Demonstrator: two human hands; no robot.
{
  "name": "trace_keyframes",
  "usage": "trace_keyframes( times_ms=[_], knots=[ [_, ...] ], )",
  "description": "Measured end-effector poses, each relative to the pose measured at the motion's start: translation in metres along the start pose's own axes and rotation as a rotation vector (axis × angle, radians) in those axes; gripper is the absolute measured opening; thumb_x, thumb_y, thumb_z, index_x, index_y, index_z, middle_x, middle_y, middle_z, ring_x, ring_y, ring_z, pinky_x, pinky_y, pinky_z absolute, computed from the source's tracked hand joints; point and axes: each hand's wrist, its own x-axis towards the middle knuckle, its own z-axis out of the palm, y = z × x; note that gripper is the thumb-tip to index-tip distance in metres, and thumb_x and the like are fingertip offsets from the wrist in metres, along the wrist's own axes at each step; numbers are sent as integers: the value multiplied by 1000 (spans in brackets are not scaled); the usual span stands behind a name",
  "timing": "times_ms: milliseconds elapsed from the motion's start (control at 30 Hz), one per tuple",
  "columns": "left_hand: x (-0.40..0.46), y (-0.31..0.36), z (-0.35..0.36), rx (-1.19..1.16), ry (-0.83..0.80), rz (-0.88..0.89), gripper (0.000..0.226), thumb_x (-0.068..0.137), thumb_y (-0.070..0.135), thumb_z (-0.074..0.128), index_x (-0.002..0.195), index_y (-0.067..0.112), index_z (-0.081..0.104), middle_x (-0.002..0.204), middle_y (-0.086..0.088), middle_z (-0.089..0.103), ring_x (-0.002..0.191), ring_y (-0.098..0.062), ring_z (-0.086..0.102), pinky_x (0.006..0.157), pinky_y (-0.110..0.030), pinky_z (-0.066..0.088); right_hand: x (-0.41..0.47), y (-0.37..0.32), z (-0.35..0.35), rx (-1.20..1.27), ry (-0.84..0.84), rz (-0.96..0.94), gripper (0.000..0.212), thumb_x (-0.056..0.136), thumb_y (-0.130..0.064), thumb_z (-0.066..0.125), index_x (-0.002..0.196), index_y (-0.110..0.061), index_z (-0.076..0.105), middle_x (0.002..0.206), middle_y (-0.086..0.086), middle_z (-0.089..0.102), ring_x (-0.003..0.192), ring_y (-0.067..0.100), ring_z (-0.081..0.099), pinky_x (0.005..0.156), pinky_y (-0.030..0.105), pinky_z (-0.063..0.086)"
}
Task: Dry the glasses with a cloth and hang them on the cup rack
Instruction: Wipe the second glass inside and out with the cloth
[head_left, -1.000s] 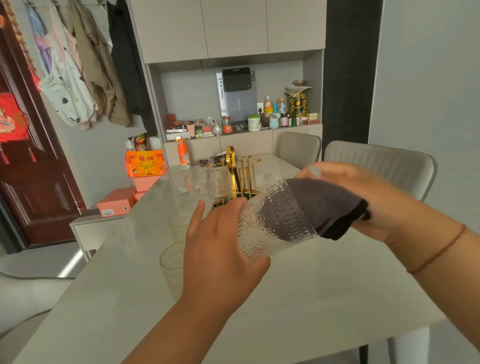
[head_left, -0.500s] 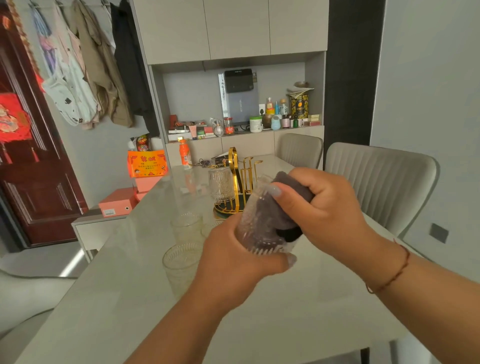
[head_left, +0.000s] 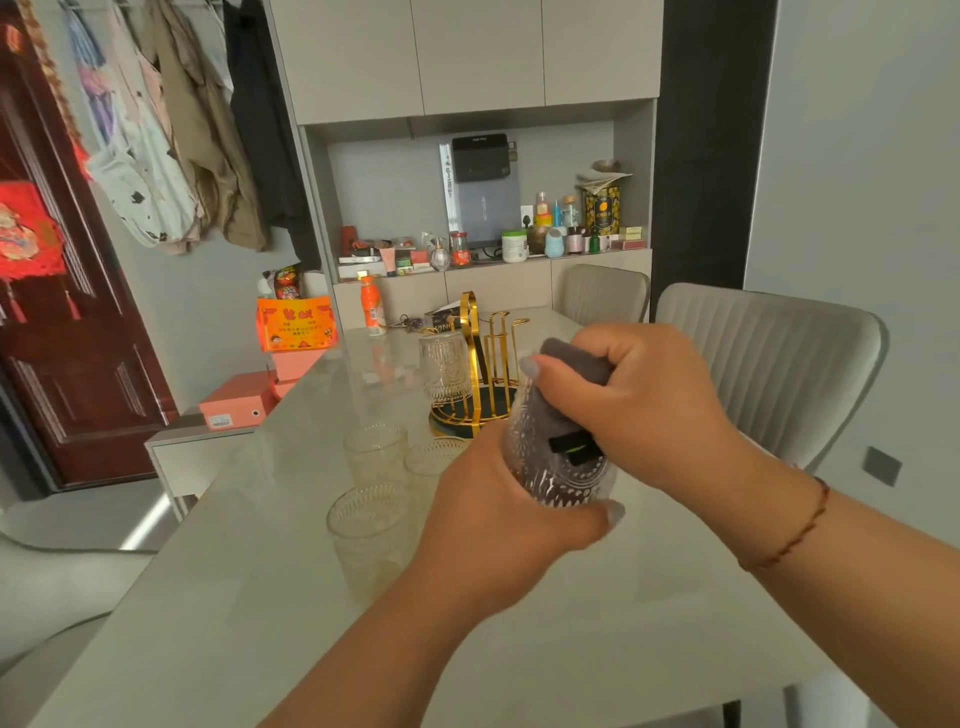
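Observation:
My left hand (head_left: 498, 519) grips a clear patterned glass (head_left: 558, 478) from below, its mouth tipped up toward my right hand. A dark grey cloth (head_left: 569, 364) is stuffed into the glass, and my right hand (head_left: 644, 405) grips its bunched top. Three more patterned glasses stand on the table to the left: one nearest (head_left: 371, 530), one behind it (head_left: 374, 449), and one partly hidden by my left hand (head_left: 434, 460). The gold cup rack (head_left: 483, 353) stands beyond them, with one glass (head_left: 441, 366) hanging upside down on its left side.
The pale table (head_left: 571, 623) runs forward to a cluttered shelf. An orange bottle (head_left: 371, 306) and small items sit at the table's far end. Two grey chairs (head_left: 769, 364) stand on the right. Orange boxes (head_left: 296, 325) sit on a low cabinet at left.
The cloth has been pushed from beside the glass down into it. My right hand has come over the glass mouth, and the glass has turned from lying sideways to more upright.

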Motion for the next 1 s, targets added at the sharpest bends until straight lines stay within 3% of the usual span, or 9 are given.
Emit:
trace_keyframes(
  times_ms=[100, 200, 267, 333, 533, 600, 700, 833, 1000],
  knots=[
    [2, -5, -6, -535, -232, -77, 54, 48, 27, 81, 100, 18, 75, 88, -3, 74, 77, -18, 69, 70, -36, 59, 5, -5, -5, 224, -45, 11, 48, 79, -35, 72, 55, 1, 52, 47, 4, 42, 44, 6, 39, 41, 13, 30],
    [-1, -10, -6, -1079, -624, -103, 56, 64, 35, 80, 112, 7, 70, 96, -15, 71, 80, -26, 68, 96, -49, 47, 7, -6, -7, 569, -77, 6, 56, 68, -43, 75, 58, 6, 51, 52, 8, 41, 50, 14, 40, 46, 23, 33],
    [0, -13, -7, -1190, -765, -114, 65, 75, 41, 74, 124, 0, 59, 104, -17, 67, 87, -27, 68, 106, -53, 36, 8, -6, -8, 632, -98, 7, 56, 64, -47, 72, 59, 5, 52, 53, 6, 43, 51, 16, 42, 47, 24, 33],
    [4, -15, -10, -1102, -746, -143, 70, 73, 41, 77, 126, -1, 57, 105, -21, 68, 93, -31, 69, 106, -55, 37, 9, -7, -11, 575, -86, 19, 50, 68, -42, 70, 52, 0, 50, 49, -1, 42, 47, 9, 40, 44, 20, 33],
    [9, 6, -10, -154, -124, 48, 58, 49, 45, 83, 104, 38, 67, 104, 8, 75, 98, -11, 71, 90, -39, 57, 4, -5, -2, 79, -33, -4, 44, 75, -41, 67, 58, -2, 60, 51, 14, 54, 47, 21, 46, 41, 26, 37],
    [8, 4, -10, -173, -117, 59, 49, 48, 42, 81, 96, 36, 72, 96, 6, 77, 91, -12, 72, 79, -32, 57, 3, -5, -1, 101, -30, -26, 42, 78, -37, 71, 55, -3, 59, 49, 11, 53, 47, 17, 46, 40, 21, 36],
    [4, 0, -14, -610, -314, -21, 53, 46, 31, 85, 97, 20, 78, 92, -4, 77, 81, -18, 73, 69, -28, 56, 5, -5, -3, 358, -49, -35, 38, 71, -41, 69, 47, -16, 53, 42, -3, 47, 42, 5, 43, 40, 13, 33],
    [0, -8, -12, -987, -564, -79, 64, 58, 43, 87, 110, 7, 74, 99, -17, 73, 85, -28, 71, 79, -39, 57, 6, -6, -6, 608, -80, -17, 39, 67, -42, 66, 49, -10, 54, 46, -6, 47, 46, 5, 43, 44, 19, 36],
    [7, 0, -20, -543, -292, -90, 89, 42, 54, 92, 120, 19, 65, 111, -6, 74, 101, -23, 71, 82, -34, 58, 7, -8, -9, 310, -5, 35, 50, 74, -35, 75, 52, 3, 52, 46, 15, 46, 42, 9, 41, 40, 24, 34]
  ],
)
